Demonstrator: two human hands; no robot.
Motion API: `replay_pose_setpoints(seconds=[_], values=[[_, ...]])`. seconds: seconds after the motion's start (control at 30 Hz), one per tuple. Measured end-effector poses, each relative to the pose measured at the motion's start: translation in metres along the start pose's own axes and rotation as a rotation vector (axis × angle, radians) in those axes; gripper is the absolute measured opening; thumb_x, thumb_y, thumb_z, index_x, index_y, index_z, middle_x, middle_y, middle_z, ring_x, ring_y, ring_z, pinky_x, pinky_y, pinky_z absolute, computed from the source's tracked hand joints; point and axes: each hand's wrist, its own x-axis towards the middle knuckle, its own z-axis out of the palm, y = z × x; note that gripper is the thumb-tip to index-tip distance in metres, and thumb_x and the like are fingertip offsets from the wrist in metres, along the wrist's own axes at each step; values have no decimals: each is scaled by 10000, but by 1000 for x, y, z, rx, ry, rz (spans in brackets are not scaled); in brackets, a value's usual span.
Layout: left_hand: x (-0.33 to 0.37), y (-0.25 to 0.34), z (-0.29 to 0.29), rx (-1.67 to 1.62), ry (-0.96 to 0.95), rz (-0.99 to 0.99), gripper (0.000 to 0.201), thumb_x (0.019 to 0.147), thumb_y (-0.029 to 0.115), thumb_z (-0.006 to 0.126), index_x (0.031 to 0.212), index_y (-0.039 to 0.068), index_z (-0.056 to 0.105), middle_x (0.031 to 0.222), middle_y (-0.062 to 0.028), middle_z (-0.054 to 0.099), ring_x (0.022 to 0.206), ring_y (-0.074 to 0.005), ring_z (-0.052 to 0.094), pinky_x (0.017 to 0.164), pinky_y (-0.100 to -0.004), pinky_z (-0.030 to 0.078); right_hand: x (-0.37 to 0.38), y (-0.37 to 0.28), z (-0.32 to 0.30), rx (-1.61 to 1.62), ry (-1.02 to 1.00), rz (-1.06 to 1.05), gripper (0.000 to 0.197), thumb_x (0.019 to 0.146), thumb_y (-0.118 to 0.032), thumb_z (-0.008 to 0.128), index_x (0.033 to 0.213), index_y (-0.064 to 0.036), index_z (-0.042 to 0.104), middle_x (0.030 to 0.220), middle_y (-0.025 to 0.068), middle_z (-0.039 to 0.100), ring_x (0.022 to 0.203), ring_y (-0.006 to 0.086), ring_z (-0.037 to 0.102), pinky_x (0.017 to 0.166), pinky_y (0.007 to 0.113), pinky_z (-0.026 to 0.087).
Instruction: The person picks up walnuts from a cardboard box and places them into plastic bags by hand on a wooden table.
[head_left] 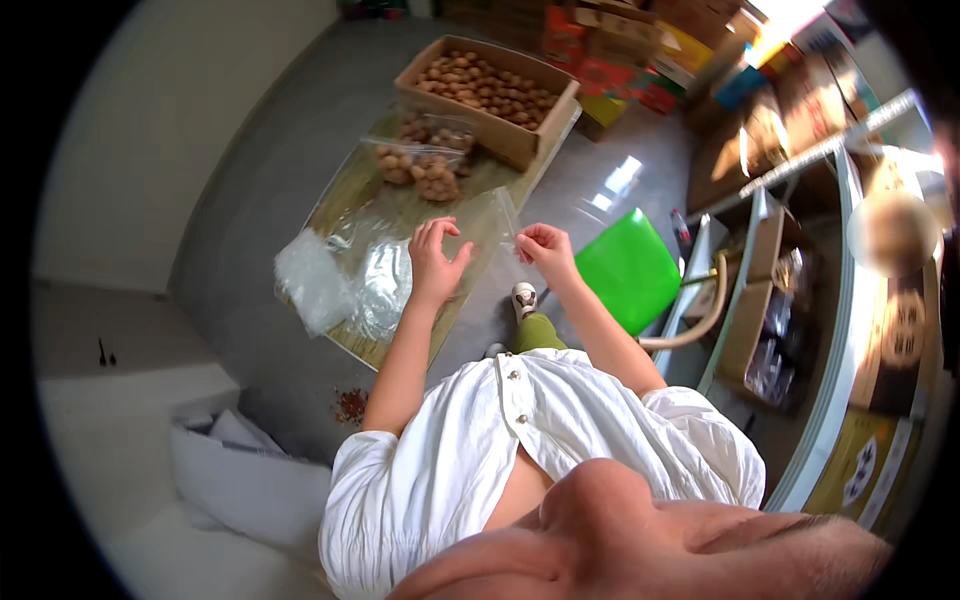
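Observation:
My right hand [547,254] pinches the edge of a clear plastic zip bag [506,212], which hangs between my two hands. The bag looks flat, with nothing visible inside. My left hand [436,264] is raised on the bag's other side, its fingers curved and apart, with nothing seen in it. Beyond my hands, filled clear bags [437,178] of round brown walnut-like pieces rest on a low board [335,190]. Behind them stands an open cardboard box [508,136] full of the same pieces. Loose clear bags [384,285] lie near my left hand.
A bundle of white plastic [312,283] lies at the board's left edge. To the right are a green chair seat [630,272] and a metal shelf [835,380] holding boxes. Stacked cartons [620,45] stand at the back. A white bin [245,480] is at the lower left.

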Motion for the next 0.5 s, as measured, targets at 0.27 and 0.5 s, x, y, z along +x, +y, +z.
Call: replay_pose_setpoints(seconds=[0.27, 0.5], values=[[-65, 64, 124, -741, -825, -526, 253, 941, 232, 637, 775, 66, 542, 684, 11, 577, 604, -59, 563, 515, -229, 493, -133, 23, -39, -491, 444, -263, 108, 862, -57, 661, 808, 10, 597, 658, 26, 608, 566, 74, 528, 520, 237, 423], [-116, 105, 142, -955, -1153, -564, 181, 958, 205, 607, 844, 73, 558, 774, -5, 617, 667, -65, 602, 554, -228, 528, -219, 56, -64, -452, 569, -245, 186, 866, -110, 691, 796, 1, 559, 669, 24, 584, 582, 71, 503, 537, 248, 428]])
